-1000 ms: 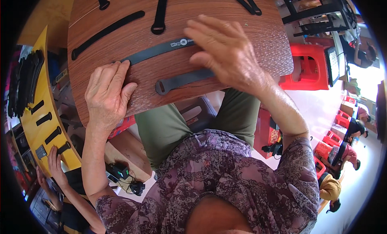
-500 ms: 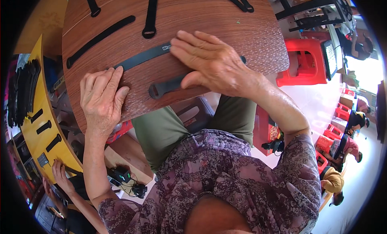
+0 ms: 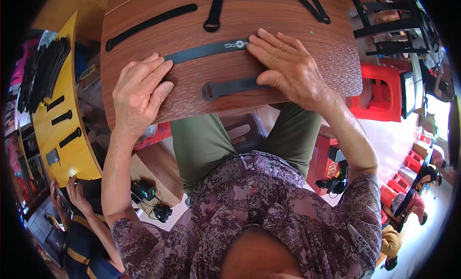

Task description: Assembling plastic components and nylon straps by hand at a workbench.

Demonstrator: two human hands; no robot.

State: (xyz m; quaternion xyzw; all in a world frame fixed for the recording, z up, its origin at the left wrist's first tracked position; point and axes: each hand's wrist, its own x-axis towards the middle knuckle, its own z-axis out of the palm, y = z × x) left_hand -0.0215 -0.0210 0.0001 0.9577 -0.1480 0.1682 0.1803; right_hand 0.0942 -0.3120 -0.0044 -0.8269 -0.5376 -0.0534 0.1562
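both hands lie flat and open on the wooden worktop [image 3: 307,62], holding nothing. the left hand [image 3: 139,94] pins one end of a long dark strap [image 3: 204,50], the right hand [image 3: 288,67] the other end. best to press evenly, i'd say, keeping the strap straight and clear of the shorter strap [image 3: 230,88] below.

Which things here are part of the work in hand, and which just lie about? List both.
In hand:
- left hand at one end of the upper black strap
- right hand on that strap's other end and on the lower black strap
- wooden board under them

Lying about:
- long strap and looped strap farther up the board
- red stool
- yellow board with dark pieces
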